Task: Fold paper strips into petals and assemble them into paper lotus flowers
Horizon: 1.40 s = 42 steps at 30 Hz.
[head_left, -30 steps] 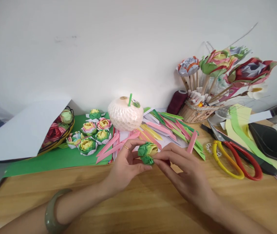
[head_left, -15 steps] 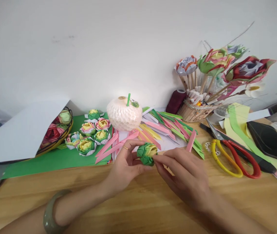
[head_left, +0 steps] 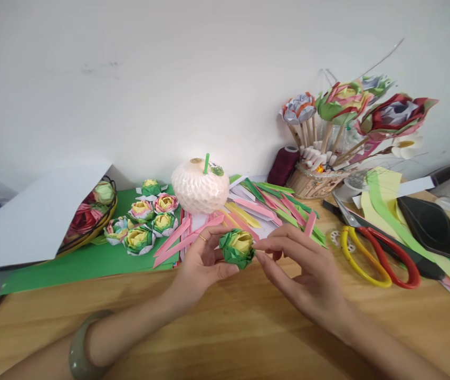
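Note:
A green and yellow folded paper flower is held above the wooden table by my left hand, its fingers behind and its thumb below. My right hand is at the flower's right side, thumb and forefinger nearly together in a pinch at its edge. Whatever lies between those two fingertips is too small to make out. Behind my hands lie folded strips in pink, yellow, white and green. More finished paper flowers rest on green paper to the left.
A white textured ball with a green straw stands behind the hands. To the right are scissors, a black phone and a basket of stemmed flowers. A maroon thread spool stands beside the basket.
The flower has turned so that more of its yellow centre shows. My right hand's fingers have shifted at its edge and spread a little. The whole view has moved slightly.

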Available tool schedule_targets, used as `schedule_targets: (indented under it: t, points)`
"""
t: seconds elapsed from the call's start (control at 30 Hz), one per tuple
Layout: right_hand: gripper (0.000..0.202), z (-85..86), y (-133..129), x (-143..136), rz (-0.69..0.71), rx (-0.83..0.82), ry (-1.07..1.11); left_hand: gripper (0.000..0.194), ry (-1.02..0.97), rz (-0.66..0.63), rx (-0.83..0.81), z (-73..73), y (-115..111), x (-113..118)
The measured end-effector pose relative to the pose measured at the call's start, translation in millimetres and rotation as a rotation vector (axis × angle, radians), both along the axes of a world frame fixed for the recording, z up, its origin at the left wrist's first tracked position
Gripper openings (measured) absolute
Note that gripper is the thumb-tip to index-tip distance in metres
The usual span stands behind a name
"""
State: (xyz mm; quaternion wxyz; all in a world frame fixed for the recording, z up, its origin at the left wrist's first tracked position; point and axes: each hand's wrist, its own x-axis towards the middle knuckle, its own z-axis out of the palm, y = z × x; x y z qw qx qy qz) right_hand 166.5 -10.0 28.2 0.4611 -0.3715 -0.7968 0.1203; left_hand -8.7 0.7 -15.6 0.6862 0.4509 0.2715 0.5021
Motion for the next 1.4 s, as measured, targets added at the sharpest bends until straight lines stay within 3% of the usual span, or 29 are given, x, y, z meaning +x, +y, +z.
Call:
schedule_targets:
  t: [0.27,0.57,0.77,0.83,0.93,1.0,1.07,1.23,1.4]
  points:
    - [0.010,-0.6,3,1,0.041,-0.131,-0.040,0.043,0.025,0.005,-0.017,-1.6,0,-1]
    - [0.010,-0.5,2,0,-0.027,-0.020,-0.157,0.039,0.082,0.020,-0.061,-2.9,-1,-1]
    - [0.010,-0.9,3,0,0.015,-0.170,-0.118,0.038,0.108,0.005,-0.082,-1.9,-1,-1]
    - [0.010,-4.0,3,-1,-0.042,-0.093,-0.196,0.043,0.115,-0.009,-0.083,-1.6,-1,0]
    - [0.015,-9.4,2,-2,-0.170,0.200,-0.406,0.054,0.138,-0.039,-0.102,-1.2,-1,1]
    - [0.018,-10.9,1,-3,-0.191,0.312,-0.478,0.053,0.153,-0.048,-0.108,-1.4,-2,1]
    - [0.016,-9.4,1,-3,-0.150,0.212,-0.387,0.050,0.147,-0.052,-0.109,-2.0,-2,0]
    - [0.015,1.8,5,-1,0.043,-0.387,0.002,0.052,0.099,-0.032,-0.109,-3.5,-1,-2]
    - [0.019,6.8,10,3,0.158,-0.657,0.116,0.055,0.098,-0.029,-0.091,-4.9,0,-3]
